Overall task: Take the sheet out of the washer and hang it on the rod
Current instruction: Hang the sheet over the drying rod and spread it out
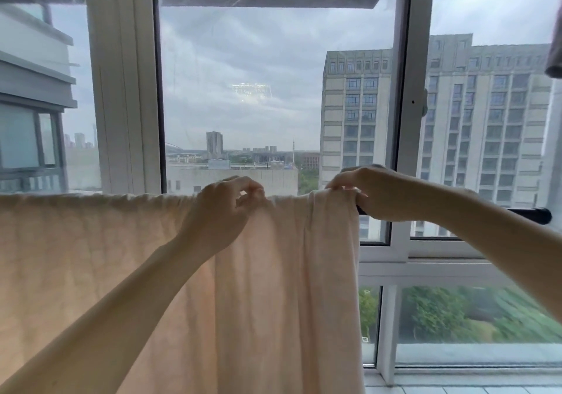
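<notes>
Your left hand (225,208) and right hand (368,194) are both pinching the sheet's (152,272) top edge, draped over the rod (517,212).

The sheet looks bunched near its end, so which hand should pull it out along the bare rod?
Probably the right hand: it pinches the sheet edge beside the bare rod.

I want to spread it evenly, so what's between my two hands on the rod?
Head view: only a bunched stretch of sheet between left hand and right hand.
</notes>
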The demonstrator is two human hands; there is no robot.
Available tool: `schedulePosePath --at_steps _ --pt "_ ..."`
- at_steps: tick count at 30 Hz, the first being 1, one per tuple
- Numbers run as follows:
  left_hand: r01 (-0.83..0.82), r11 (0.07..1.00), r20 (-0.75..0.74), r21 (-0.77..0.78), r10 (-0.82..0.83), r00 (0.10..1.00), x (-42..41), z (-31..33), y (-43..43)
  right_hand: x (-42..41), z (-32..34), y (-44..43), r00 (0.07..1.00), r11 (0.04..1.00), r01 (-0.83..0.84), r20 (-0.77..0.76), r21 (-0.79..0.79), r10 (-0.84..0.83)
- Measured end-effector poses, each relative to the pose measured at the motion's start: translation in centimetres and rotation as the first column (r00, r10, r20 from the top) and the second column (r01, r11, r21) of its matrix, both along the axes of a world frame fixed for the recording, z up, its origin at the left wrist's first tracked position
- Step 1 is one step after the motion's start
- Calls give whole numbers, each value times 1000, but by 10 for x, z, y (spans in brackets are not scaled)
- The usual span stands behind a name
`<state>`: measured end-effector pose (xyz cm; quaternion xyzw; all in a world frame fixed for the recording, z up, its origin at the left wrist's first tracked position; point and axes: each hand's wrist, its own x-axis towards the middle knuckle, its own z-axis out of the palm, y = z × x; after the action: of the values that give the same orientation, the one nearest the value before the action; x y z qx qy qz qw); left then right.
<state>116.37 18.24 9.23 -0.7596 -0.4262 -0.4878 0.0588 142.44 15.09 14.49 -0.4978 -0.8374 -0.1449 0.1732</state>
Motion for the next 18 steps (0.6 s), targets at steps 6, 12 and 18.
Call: schedulePosePath --at_steps 6,12,18 --pt "69 998 -55 9 -68 996 8 1 1 -20 -1 -1 981 994 -97 -176 -52 86" --pt "-46 997 43 54 44 998 8 2 1 -37 -14 10 971 962 -128 -168 240 171" --pt "-92 990 100 104 82 992 12 0 5 -29 -9 16 957 961 -74 -251 267 143"
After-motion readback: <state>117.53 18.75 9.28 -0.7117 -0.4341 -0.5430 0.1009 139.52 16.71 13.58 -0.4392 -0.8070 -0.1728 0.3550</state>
